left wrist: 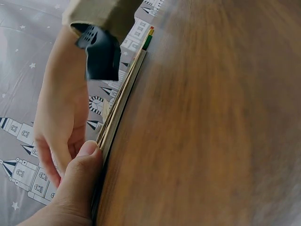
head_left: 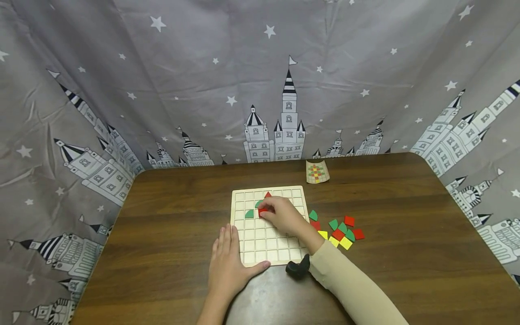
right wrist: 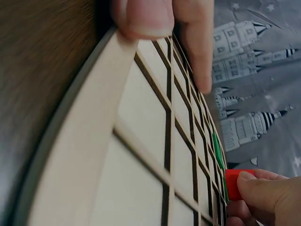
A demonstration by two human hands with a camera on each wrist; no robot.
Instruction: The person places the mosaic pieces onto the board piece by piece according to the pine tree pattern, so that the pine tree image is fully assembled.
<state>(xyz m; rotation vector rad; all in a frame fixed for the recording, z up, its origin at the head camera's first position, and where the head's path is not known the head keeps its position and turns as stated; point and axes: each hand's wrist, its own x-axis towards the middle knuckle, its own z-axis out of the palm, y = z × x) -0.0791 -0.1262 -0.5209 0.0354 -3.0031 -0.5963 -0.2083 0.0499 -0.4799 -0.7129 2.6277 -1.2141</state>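
Observation:
A square wooden grid board (head_left: 255, 246) lies on the table. Thumb and fingertips of my right hand (head_left: 286, 217) pinch a red square tile (right wrist: 232, 184) over the upper middle of the grid. Beside it on the board are two green quarter-round tiles, one lower left (head_left: 249, 214) and one above, partly covered by the hand. A red triangle tile (head_left: 268, 195) tops them. My left hand (head_left: 229, 268) rests at the board's near left corner, fingers straight along the left edge and thumb (left wrist: 89, 153) on the front edge.
Right of the board lies a loose group of red, green and yellow tiles (head_left: 338, 234), some partly behind the right forearm. A curled pattern card (head_left: 318, 176) sits near the table's back edge. A black wrist piece (head_left: 298, 267) hangs by the right sleeve. Behind the table hangs a grey curtain (head_left: 195, 81).

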